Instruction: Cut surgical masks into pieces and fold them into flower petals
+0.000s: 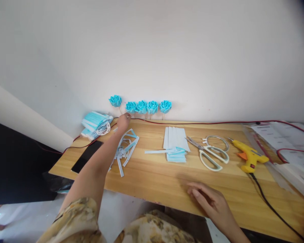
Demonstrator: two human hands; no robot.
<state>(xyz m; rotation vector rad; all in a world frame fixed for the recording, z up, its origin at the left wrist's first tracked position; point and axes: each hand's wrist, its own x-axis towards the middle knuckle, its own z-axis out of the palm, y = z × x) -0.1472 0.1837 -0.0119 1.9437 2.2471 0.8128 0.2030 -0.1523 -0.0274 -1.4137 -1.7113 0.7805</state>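
Several blue paper-like flowers on thin stems stand in a row against the wall at the table's back. The leftmost flower (115, 100) leans left and sits higher than its neighbours; its stem runs down into the closed fingers of my left hand (123, 121). Beside that hand is another blue flower (131, 107). My right hand (211, 204) hovers at the front edge with loosely bent, parted fingers and nothing in it. Ahead of it lie a pleated white mask sheet (176, 136), folded blue strips (176, 155) and white-handled scissors (209, 155).
Cut mask strips (126, 150) lie below my left forearm, near a black phone (87, 157). A stack of blue masks (96, 121) sits at the back left. On the right are a wire coil (225, 140), a yellow glue gun (250, 157) with its cord, and papers (276, 136).
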